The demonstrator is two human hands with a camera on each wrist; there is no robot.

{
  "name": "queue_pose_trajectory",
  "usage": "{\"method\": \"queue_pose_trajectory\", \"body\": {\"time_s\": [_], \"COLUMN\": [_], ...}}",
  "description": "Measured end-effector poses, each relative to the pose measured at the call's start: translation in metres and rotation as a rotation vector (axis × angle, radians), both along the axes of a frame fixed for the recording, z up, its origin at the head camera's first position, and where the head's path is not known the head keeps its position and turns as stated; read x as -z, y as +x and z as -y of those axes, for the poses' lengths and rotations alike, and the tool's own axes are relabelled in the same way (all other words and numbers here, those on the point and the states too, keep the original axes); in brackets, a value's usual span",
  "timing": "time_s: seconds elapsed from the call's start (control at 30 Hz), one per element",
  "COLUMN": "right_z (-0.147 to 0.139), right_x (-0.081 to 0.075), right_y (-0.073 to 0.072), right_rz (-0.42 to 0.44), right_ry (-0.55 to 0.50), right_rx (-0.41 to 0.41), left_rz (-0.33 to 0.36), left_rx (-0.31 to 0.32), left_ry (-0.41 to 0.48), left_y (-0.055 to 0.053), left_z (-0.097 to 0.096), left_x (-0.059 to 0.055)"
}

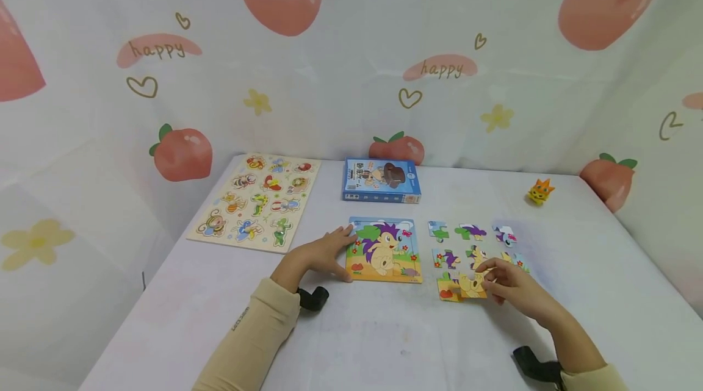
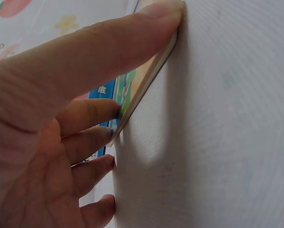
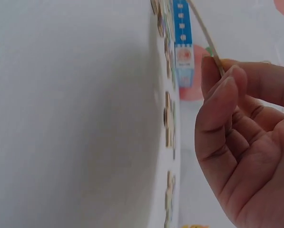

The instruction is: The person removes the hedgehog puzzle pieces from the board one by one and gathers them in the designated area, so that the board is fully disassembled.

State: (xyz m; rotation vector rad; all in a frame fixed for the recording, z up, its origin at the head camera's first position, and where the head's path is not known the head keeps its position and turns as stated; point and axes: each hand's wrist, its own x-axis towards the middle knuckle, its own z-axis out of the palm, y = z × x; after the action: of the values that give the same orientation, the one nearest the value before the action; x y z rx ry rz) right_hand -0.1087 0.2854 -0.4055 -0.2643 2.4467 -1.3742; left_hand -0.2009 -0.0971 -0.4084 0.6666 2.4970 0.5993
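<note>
My left hand point(image 1: 323, 254) rests on the left edge of a square hedgehog puzzle board point(image 1: 413, 243), its thumb at the near left corner and its fingertips farther up that edge. In the left wrist view, the fingers are spread along the rim of the board point(image 2: 141, 89). With thumb and fingers my right hand point(image 1: 511, 284) pinches a yellow puzzle piece point(image 1: 470, 285) at its right edge. The right wrist view shows this thin piece point(image 3: 206, 32) edge-on, raised above the table. Several loose puzzle pieces point(image 1: 446, 258) lie in rows around and beyond the right hand.
A blue box point(image 1: 381, 181) lies behind the board. To the back left is a wooden board with insect pictures point(image 1: 255, 203). A small orange and yellow toy figure point(image 1: 540, 191) stands at the back right. The white tabletop point(image 1: 379, 336) meets a printed curtain behind.
</note>
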Motion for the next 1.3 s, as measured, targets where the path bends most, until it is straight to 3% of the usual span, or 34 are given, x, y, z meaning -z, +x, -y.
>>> {"method": "queue_pose_trajectory", "body": {"time_s": [0.43, 0.73, 0.97, 1.3], "right_z": [-0.027, -0.034, -0.03, -0.019], "right_x": [0.008, 0.017, 0.022, 0.02], "right_y": [0.013, 0.014, 0.01, 0.01], "right_rz": [-0.018, 0.015, -0.032, -0.025], "right_ry": [0.048, 0.032, 0.03, 0.195], "right_rx": [0.12, 0.088, 0.063, 0.21], "left_rz": [0.004, 0.002, 0.0, 0.003], "left_rx": [0.013, 0.011, -0.001, -0.012], "left_ry": [0.005, -0.002, 0.001, 0.007], "left_y": [0.0, 0.0, 0.0, 0.0], "left_z": [0.0, -0.001, 0.0, 0.0], "left_x": [0.0, 0.001, 0.001, 0.001]}}
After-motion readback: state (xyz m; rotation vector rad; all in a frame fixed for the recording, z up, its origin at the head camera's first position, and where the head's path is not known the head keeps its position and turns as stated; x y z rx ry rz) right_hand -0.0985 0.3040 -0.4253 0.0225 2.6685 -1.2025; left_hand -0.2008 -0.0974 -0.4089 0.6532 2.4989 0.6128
